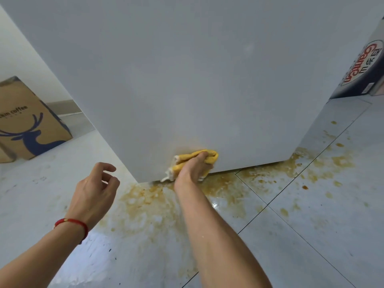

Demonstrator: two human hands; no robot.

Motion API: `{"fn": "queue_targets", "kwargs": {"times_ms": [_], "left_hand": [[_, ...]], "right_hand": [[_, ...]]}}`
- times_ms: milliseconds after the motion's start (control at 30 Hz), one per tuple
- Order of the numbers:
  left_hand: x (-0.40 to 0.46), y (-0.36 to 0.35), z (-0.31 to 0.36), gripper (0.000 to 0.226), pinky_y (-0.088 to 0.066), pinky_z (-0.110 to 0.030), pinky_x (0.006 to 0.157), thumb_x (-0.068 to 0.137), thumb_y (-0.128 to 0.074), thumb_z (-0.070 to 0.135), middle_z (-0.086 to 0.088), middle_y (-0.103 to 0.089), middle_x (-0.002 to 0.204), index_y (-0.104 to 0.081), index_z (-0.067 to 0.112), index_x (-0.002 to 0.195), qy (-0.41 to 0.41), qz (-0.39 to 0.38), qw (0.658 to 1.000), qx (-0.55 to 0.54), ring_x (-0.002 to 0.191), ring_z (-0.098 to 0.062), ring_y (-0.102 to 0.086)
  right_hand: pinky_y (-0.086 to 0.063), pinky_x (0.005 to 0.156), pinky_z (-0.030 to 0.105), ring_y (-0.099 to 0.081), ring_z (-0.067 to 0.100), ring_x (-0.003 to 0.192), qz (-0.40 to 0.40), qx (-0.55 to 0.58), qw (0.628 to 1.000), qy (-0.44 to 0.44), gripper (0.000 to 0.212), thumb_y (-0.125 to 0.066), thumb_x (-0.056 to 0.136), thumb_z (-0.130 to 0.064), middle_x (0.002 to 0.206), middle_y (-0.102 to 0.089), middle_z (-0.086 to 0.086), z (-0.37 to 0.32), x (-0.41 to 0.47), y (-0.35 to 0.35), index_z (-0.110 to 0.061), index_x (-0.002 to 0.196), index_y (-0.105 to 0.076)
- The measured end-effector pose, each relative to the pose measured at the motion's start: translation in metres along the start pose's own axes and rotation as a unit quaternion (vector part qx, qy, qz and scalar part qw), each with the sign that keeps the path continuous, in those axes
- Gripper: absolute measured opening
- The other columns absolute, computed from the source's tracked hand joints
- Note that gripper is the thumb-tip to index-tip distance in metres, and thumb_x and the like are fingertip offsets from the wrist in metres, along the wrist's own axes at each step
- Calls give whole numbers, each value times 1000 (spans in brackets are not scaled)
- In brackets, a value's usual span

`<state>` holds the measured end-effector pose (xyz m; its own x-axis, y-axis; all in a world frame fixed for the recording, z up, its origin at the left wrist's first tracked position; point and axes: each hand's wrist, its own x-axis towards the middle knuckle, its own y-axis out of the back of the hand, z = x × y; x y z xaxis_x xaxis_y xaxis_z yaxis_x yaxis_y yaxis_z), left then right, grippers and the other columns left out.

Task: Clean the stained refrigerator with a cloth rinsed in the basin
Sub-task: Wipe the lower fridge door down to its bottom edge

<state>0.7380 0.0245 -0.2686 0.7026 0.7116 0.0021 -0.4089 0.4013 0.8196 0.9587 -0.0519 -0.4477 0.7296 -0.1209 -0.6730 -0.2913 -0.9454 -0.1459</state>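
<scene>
Low on the fridge (187,80) panel, just above its bottom edge, the bunched yellow cloth (196,161) is being gripped in the curled fingers of the right hand (194,168) and pressed flat, its long axis lying roughly level. The left hand (94,192) is being held loosely curled and unoccupied above the stained floor (291,235), beside the fridge's near corner, a box (27,121) lying well left.

Cloth (197,161) is yellow with white edging, fridge (176,80) pale grey. Floor (311,235) has orange-brown splatter, and the brown box (27,123) shows a navy deer.
</scene>
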Motion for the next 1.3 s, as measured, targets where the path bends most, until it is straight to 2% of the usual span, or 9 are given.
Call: {"fn": "queue_targets", "kwargs": {"times_ms": [133, 300, 467, 533, 667, 800, 900, 1000, 1300], "left_hand": [[-3, 4, 3, 18, -52, -35, 66, 101, -51, 18, 4, -65, 92, -52, 24, 117, -16, -3, 1000, -3, 77, -20, -68], [2, 8, 2, 20, -55, -38, 68, 100, -50, 16, 3, -66, 88, -51, 23, 118, -6, -5, 1000, -4, 76, -21, -66], [6, 12, -2, 22, -56, -41, 71, 99, -50, 15, -1, -66, 92, -51, 22, 120, 24, 8, 999, -25, 81, -22, -66], [6, 18, -8, 22, -55, -39, 70, 99, -50, 14, -2, -65, 94, -51, 22, 120, 31, 26, 999, -24, 81, -23, -66], [4, 38, -32, 25, -59, -46, 73, 100, -50, 14, -6, -65, 96, -50, 19, 124, 95, 77, 992, -36, 81, -27, -67], [-1, 50, -49, 28, -59, -50, 77, 101, -52, 14, -9, -67, 94, -48, 14, 128, 159, 77, 984, -37, 81, -29, -68], [-6, 49, -54, 30, -59, -53, 79, 100, -53, 14, -10, -67, 92, -46, 13, 129, 187, 65, 980, -26, 80, -31, -68], [-8, 51, -56, 29, -59, -51, 77, 99, -54, 12, -10, -67, 89, -47, 14, 128, 189, 59, 980, -20, 78, -31, -68], [-21, 67, -62, 30, -60, -47, 75, 99, -55, 11, -10, -67, 94, -46, 19, 126, 179, 55, 981, -49, 81, -30, -68]], "right_hand": [[-18, 124, 59, -12, 29, 159, 67, 42, 992, 94, 72, -21, 105, -64, 174, 2, -1, -102, -32, 76, -33, 165, 5], [-34, 116, 61, -30, 30, 152, 114, 87, 981, 132, 89, -21, 80, -93, 171, -11, -11, -90, 35, 88, -55, 158, 0], [-47, 96, 54, -58, 34, 120, 46, 58, 997, 33, 71, -27, 73, -92, 134, -63, 1, -35, -46, 23, -47, 124, -45], [-40, 102, 54, -52, 24, 125, 5, 101, 995, -20, 67, -27, 84, -93, 130, -57, -28, -25, -107, -20, -53, 134, -44], [-7, 122, 37, -15, 20, 156, -33, 208, 963, -171, 68, -37, 106, -61, 169, -17, -1, -7, -155, -65, -25, 162, -22], [-38, 113, 47, -53, 30, 103, -101, 273, 929, -229, 46, -42, 96, -68, 110, -57, 4, 8, -169, -72, -24, 98, -56], [-56, 86, 63, -50, 26, 62, -145, 277, 926, -211, 55, -30, 90, -63, 63, -49, 7, 4, -139, -63, -21, 56, -40], [-43, 42, 21, -28, 16, 32, -98, 293, 932, -189, 66, -19, 100, -68, 42, -31, 4, -44, -120, -18, -21, 54, -25], [-41, 65, -4, -53, -14, 55, -15, 183, 973, -138, 37, -26, 108, -56, 87, -44, -19, -47, -130, 3, -34, 78, -26]]}}
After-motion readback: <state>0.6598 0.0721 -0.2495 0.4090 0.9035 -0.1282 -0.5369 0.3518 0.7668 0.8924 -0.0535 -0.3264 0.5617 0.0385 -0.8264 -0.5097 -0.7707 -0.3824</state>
